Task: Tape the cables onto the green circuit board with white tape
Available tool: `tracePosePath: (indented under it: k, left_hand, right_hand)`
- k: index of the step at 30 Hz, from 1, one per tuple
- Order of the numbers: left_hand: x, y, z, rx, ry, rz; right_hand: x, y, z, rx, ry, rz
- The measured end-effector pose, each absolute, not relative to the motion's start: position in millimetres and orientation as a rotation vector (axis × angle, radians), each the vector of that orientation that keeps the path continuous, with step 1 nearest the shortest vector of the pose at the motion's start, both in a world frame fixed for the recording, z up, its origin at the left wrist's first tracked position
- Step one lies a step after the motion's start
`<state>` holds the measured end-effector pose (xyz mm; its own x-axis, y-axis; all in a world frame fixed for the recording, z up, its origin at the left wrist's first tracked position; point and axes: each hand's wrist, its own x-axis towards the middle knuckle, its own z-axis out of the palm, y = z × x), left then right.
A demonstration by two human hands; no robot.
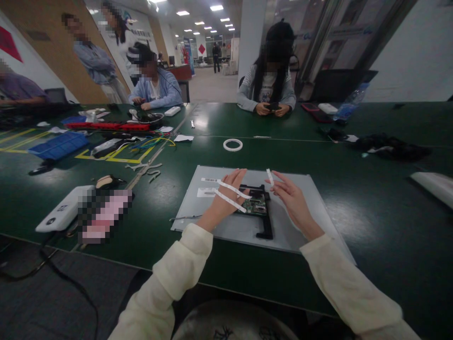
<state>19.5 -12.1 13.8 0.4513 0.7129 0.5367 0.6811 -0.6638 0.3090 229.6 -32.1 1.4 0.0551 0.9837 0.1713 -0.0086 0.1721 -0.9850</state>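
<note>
white strip (270, 176) in right fingers (282, 185); board (255, 206) half hidden

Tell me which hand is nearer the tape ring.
Left. The left hand sits just this side of the tape ring; the right hand is farther off to its right.

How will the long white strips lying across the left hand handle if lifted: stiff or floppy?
Probably bendy, not limp: the long white strips curve over the left hand, yet the short white strip pinched in the right hand stands up without drooping. Likely very light, resting there unheld. Whether they are sticky cannot be told.
</note>
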Motion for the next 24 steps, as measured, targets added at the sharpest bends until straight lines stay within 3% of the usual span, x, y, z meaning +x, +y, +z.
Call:
tracePosePath:
  k: [10,16,24]
  left_hand:
    - [30.3,-8.4,28.3,3.183,1.144,0.892]
    - [22.7,-8.8,22.4,3.236,0.933,1.049]
    - [17.0,-11.6,27.0,3.192,0.938,0.952]
  right_hand:
    - [217.2,-42.1,7.5,-1.078,-1.303,1.245]
    - [208.2,-47.8,6.8,-1.049,-1.314,1.426]
    - [204.3,-50.8,22.9,-1.088,-1.291,1.493]
